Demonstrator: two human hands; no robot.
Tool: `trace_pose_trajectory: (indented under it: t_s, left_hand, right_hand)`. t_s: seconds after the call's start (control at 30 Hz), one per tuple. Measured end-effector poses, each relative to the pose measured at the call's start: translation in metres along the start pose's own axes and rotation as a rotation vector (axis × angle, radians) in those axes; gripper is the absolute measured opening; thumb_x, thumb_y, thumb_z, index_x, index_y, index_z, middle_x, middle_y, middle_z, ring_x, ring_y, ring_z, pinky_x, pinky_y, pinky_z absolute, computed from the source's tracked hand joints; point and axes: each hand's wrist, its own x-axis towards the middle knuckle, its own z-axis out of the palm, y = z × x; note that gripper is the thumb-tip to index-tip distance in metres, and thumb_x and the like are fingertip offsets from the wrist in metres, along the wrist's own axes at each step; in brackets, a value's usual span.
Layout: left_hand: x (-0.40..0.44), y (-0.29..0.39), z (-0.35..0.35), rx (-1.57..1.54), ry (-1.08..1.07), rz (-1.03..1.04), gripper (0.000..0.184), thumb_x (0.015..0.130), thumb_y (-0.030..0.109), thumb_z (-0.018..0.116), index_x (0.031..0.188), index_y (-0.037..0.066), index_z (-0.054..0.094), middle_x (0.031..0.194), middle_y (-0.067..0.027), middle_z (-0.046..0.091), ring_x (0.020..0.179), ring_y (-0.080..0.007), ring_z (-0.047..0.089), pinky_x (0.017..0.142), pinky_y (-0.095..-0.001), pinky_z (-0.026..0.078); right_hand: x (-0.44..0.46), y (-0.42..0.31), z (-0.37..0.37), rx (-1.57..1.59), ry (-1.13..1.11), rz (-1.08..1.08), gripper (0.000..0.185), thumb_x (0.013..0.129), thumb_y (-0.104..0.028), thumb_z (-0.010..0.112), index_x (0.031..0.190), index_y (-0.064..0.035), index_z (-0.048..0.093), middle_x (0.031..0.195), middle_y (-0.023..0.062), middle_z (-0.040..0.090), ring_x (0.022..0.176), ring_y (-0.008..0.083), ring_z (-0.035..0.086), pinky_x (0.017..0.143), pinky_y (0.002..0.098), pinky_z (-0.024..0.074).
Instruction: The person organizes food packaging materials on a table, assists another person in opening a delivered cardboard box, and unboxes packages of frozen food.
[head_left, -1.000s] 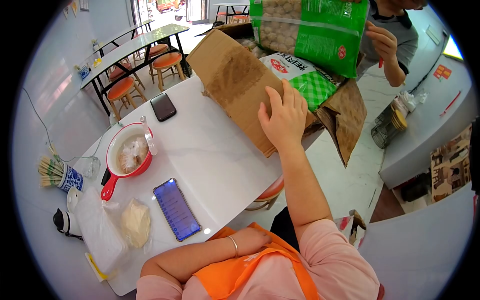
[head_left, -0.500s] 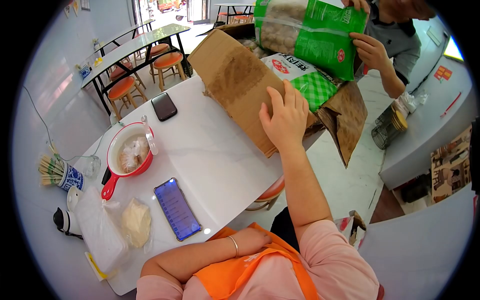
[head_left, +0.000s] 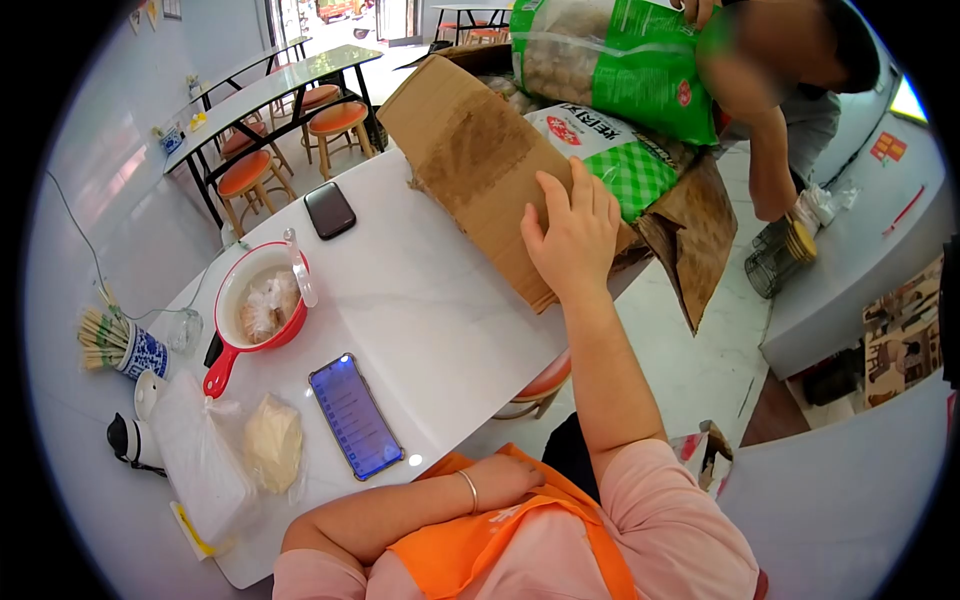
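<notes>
My right hand [head_left: 575,235] reaches forward over the brown cardboard box [head_left: 480,150], its fingers apart and touching the flap's edge beside a packed bag. That white and green checked bag [head_left: 615,165] lies inside the box. On top, a larger green bag [head_left: 630,75] with a see-through panel shows round, pale brown pieces. My left hand [head_left: 505,482] rests against my orange apron [head_left: 480,535], with a bracelet on the wrist; its fingers are mostly hidden. Another person's hand [head_left: 745,85] is by the green bag's right side.
On the white table [head_left: 420,310] are a lit phone [head_left: 355,415], a dark phone [head_left: 329,211], a red-handled pan [head_left: 257,300] holding a plastic bag, a wrapped pale lump [head_left: 273,443] and a pot of sticks [head_left: 140,352]. Stools [head_left: 245,175] stand by a farther table.
The other person has leaned down and closer to the green bag, and one arm has lowered. The green bag has shifted slightly. My hands stay in place.
</notes>
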Motion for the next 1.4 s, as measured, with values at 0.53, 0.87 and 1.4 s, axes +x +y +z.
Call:
trace_pose_trajectory:
  t_s: [0.53, 0.87, 1.4]
  left_hand:
    - [0.0004, 0.0008, -0.0006, 0.023, -0.019, -0.006, 0.025, 0.087, 0.012, 0.048, 0.107, 0.006, 0.062, 0.100, -0.0120, 0.065, 0.093, -0.0298, 0.064, 0.080, -0.0382, 0.052]
    - [0.0025, -0.0009, 0.0016, 0.022, -0.040, -0.014, 0.024, 0.087, 0.012, 0.048, 0.107, 0.006, 0.061, 0.100, -0.0124, 0.065, 0.094, -0.0304, 0.064, 0.080, -0.0386, 0.052]
    - [0.0013, -0.0025, 0.0033, -0.002, 0.010, 0.002, 0.024, 0.089, 0.012, 0.048, 0.107, 0.007, 0.061, 0.100, -0.0120, 0.065, 0.093, -0.0305, 0.063, 0.080, -0.0394, 0.051]
  right_hand:
    - [0.0005, 0.0004, 0.0011, -0.009, 0.016, -0.017, 0.040, 0.075, -0.021, 0.070, 0.112, -0.0095, 0.062, 0.129, 0.0190, 0.051, 0.109, 0.0336, 0.051, 0.093, 0.0450, 0.0405]
    - [-0.0001, 0.0003, 0.0011, -0.006, 0.010, -0.014, 0.039, 0.076, -0.021, 0.069, 0.113, -0.0095, 0.062, 0.130, 0.0191, 0.051, 0.111, 0.0335, 0.050, 0.094, 0.0453, 0.0397]
    - [0.0001, 0.0006, -0.0001, 0.014, 0.010, -0.007, 0.039, 0.076, -0.021, 0.069, 0.113, -0.0091, 0.062, 0.130, 0.0194, 0.050, 0.111, 0.0343, 0.050, 0.093, 0.0463, 0.0400]
